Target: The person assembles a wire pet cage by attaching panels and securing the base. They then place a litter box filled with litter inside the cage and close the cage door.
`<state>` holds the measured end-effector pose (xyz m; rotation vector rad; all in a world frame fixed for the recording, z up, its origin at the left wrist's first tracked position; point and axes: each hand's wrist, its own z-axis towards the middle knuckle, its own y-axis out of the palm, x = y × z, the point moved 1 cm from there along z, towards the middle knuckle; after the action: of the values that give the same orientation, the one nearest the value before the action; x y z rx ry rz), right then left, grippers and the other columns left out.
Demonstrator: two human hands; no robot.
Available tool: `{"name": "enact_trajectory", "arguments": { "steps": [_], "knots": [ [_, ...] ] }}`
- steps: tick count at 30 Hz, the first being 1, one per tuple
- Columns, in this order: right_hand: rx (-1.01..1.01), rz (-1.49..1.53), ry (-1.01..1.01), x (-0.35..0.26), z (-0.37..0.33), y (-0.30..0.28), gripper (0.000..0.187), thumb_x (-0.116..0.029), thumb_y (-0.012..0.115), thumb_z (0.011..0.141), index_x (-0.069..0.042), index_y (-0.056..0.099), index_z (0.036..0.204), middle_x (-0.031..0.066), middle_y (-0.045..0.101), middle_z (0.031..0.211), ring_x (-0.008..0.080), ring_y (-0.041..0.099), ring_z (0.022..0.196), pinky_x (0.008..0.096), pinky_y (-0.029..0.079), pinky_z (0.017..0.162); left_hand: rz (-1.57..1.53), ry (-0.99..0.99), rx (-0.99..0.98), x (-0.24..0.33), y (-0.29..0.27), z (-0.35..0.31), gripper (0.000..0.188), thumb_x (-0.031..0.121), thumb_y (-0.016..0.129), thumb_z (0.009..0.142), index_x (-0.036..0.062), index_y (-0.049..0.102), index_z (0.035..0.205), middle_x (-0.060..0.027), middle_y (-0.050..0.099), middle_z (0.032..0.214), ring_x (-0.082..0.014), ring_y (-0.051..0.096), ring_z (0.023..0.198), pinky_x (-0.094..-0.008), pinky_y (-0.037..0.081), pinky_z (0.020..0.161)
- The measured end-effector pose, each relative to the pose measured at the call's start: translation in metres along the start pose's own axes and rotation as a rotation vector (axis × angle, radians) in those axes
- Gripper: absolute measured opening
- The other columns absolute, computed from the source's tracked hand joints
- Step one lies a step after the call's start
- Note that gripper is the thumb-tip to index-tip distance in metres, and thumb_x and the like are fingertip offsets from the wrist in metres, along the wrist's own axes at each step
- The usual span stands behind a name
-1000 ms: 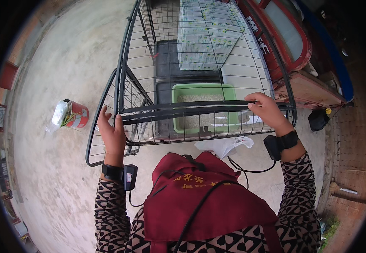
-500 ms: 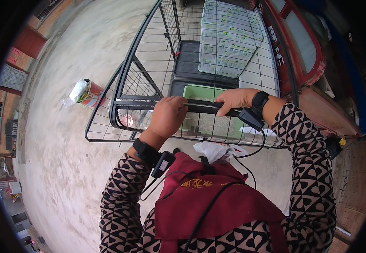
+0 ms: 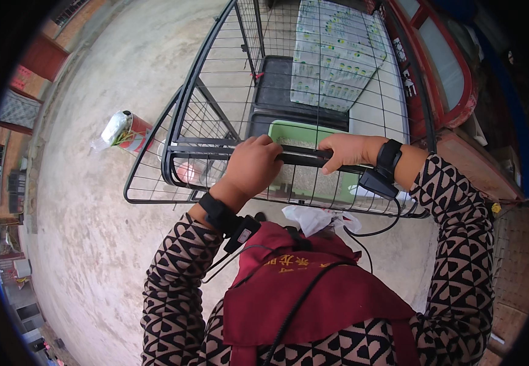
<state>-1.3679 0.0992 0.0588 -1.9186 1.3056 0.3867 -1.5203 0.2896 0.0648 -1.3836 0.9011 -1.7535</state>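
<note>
The black wire-mesh metal cart (image 3: pixel 313 91) had a black tubular handle bar (image 3: pixel 301 158). Inside it lay a light green rectangular plastic tray (image 3: pixel 304 134), a black flat plastic tray (image 3: pixel 283 85) and a white shrink-wrapped pack dotted with green (image 3: pixel 337 52). The sleeves (image 3: pixel 459 244) bore a black-and-cream triangle pattern; the apron (image 3: pixel 319 299) was dark red. Black bands circled both wrists. A red and white can (image 3: pixel 127 129) lay on the grey concrete ground (image 3: pixel 81 244).

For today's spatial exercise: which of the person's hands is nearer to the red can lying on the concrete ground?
Left. The left hand grips the black cart handle nearer the red can; the right hand grips farther right.
</note>
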Motion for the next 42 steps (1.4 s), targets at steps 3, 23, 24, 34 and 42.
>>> {"name": "enact_trajectory", "arguments": {
  "steps": [3, 23, 24, 34, 42],
  "knots": [
    [0.062, -0.096, -0.038, -0.003, -0.001, 0.001, 0.048, -0.032, 0.074, 0.065, 0.004, 0.059, 0.094, 0.0155, 0.061, 0.081, 0.0275, 0.058, 0.078, 0.0371, 0.045, 0.068, 0.056, -0.006, -0.029, 0.002, 0.000, 0.002, 0.016, 0.015, 0.064, 0.072, 0.0068, 0.062, 0.086, -0.0080, 0.059, 0.086, -0.0303, 0.056, 0.081, -0.0390, 0.046, 0.071],
    [-0.142, 0.298, 0.075, 0.009, 0.006, 0.003, 0.032, -0.024, 0.069, 0.077, 0.002, 0.060, 0.094, 0.0054, 0.060, 0.080, 0.0140, 0.055, 0.073, 0.0287, 0.044, 0.065, 0.087, -0.039, -0.101, 0.006, 0.001, 0.002, 0.016, 0.016, 0.066, 0.071, 0.0066, 0.062, 0.084, -0.0082, 0.059, 0.084, -0.0298, 0.057, 0.080, -0.0383, 0.048, 0.071],
    [-0.117, 0.246, 0.070, 0.009, 0.007, 0.002, 0.034, -0.028, 0.067, 0.079, 0.001, 0.060, 0.095, 0.0058, 0.060, 0.080, 0.0147, 0.055, 0.074, 0.0296, 0.044, 0.065, 0.076, -0.053, -0.081, 0.003, 0.001, 0.002, 0.016, 0.016, 0.066, 0.071, 0.0065, 0.062, 0.084, -0.0083, 0.059, 0.084, -0.0298, 0.057, 0.081, -0.0384, 0.048, 0.071],
    [0.296, 0.049, -0.112, 0.000, 0.000, 0.004, 0.035, -0.032, 0.062, 0.081, 0.003, 0.059, 0.074, 0.0106, 0.051, 0.060, 0.0173, 0.047, 0.057, 0.0340, 0.040, 0.055, 0.088, -0.013, 0.050, 0.002, 0.002, -0.006, 0.029, 0.017, 0.066, 0.071, 0.0081, 0.060, 0.098, -0.0051, 0.057, 0.096, -0.0252, 0.053, 0.094, -0.0366, 0.043, 0.080],
    [0.433, 0.002, -0.182, -0.002, -0.007, 0.004, 0.033, -0.029, 0.063, 0.081, 0.002, 0.058, 0.072, 0.0135, 0.051, 0.059, 0.0222, 0.045, 0.053, 0.0348, 0.040, 0.054, 0.159, 0.114, 0.184, -0.001, 0.018, -0.008, 0.028, 0.018, 0.061, 0.075, 0.0059, 0.057, 0.100, -0.0070, 0.056, 0.096, -0.0244, 0.054, 0.097, -0.0368, 0.041, 0.084]
  ]
}}
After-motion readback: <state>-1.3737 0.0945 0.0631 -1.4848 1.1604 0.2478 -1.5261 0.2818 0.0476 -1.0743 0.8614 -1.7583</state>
